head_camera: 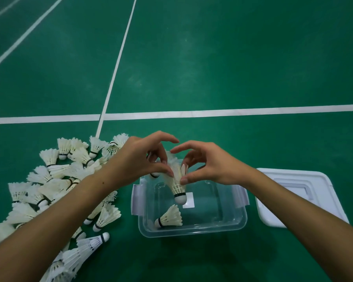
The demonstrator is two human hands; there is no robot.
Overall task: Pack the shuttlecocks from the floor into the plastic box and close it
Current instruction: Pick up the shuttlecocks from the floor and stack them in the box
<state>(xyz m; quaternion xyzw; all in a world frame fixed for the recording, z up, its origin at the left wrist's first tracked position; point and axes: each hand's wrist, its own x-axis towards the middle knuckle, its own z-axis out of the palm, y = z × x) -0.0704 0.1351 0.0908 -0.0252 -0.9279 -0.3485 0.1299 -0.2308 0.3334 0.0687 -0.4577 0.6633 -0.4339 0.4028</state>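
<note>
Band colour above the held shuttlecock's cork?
Black, on the held shuttlecock; head view.

Two hands are in view, the left hand (145, 157) and the right hand (208, 163). One clear plastic box (192, 231) sits on the floor, and one white lid (298, 198) lies beside its right edge. One shuttlecock (169, 217) lies inside the box; a second shuttlecock (176, 186) is held above it. The pile of shuttlecocks (49, 190) at the box's left is too tangled to count exactly: well over twenty.
</note>
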